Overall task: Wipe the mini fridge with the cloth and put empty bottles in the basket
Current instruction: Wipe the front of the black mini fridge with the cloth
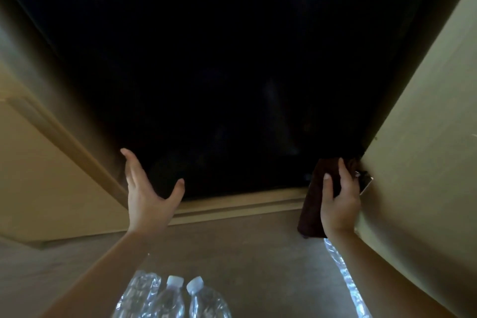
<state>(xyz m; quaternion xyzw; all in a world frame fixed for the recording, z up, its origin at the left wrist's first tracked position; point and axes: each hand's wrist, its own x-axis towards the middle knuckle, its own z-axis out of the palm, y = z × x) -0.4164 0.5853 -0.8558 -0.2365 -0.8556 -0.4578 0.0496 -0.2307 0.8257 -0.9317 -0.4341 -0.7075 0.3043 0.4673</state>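
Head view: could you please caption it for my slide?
Right hand grips dark cloth by the black mini fridge; left hand open, bottles below.

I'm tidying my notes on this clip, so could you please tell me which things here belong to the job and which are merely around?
Job: black mini fridge; dark cloth, gripped by the right hand; left hand, open; plastic bottles on the floor.
Merely around: tan cabinet panels.
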